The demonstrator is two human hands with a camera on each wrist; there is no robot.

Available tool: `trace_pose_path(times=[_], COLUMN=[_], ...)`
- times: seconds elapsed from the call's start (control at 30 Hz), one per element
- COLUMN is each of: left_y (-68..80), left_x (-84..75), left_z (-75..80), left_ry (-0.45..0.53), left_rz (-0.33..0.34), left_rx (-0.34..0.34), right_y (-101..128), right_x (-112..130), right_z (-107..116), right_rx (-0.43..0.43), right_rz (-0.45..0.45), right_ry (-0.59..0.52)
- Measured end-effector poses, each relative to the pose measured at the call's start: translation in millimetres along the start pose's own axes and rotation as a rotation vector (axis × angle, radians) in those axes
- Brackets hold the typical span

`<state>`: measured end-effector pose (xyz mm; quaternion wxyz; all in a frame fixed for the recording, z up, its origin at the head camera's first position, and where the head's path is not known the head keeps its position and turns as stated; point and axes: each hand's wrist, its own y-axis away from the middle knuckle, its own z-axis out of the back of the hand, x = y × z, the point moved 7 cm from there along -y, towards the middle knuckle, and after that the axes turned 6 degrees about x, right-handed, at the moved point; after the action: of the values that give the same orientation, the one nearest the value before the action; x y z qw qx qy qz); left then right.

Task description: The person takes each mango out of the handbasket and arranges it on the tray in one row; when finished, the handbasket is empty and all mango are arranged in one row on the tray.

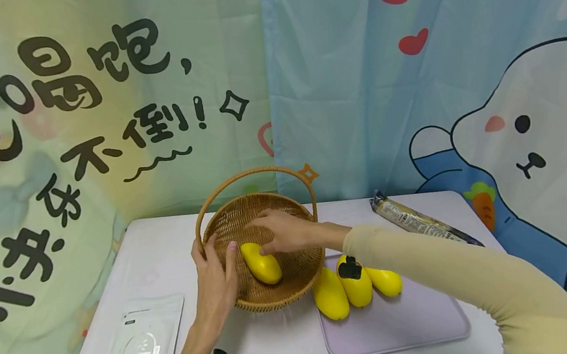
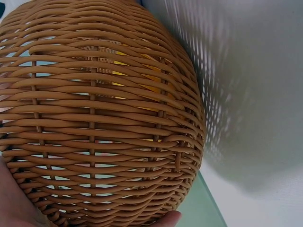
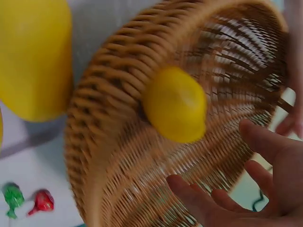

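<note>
My left hand (image 1: 215, 277) holds the left side of a brown wicker basket (image 1: 283, 302) at its rim, thumb on the inner side. Inside the basket lies one yellow mango (image 1: 264, 267). My right hand (image 1: 287, 232) reaches into the basket above this mango. In the right wrist view, the fingers (image 3: 189, 191) are spread and apart from the mango (image 3: 175, 104). Woven strands of the basket (image 2: 109, 127) fill the left wrist view, with yellow showing through the gaps.
Three more mangoes (image 1: 331, 295) lie on a lilac tray (image 1: 398, 331) right of the basket. A long dark packet (image 1: 416, 217) lies behind it. On the left is a white pouch (image 1: 141, 342). Beside the basket are a green candy (image 3: 13, 198) and a red candy (image 3: 41, 201).
</note>
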<state>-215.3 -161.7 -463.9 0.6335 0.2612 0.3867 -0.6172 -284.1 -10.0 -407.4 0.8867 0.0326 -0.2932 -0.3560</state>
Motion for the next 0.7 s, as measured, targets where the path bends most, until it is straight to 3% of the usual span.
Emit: trace_pose_path(times=[0.23, 0.7], left_y=[0.9, -1.4], left_x=[0.7, 3.0], left_z=[0.2, 1.0], left_ry=[0.0, 0.001], left_rz=[0.006, -0.004], left_rx=[0.01, 0.005], right_y=[-14.4, -28.2], right_x=[-5.5, -9.4], right_z=[-30.5, -40.5], right_rx=[0.124, 0.23], right_rz=[-0.035, -0.088], right_ry=[0.064, 0.115])
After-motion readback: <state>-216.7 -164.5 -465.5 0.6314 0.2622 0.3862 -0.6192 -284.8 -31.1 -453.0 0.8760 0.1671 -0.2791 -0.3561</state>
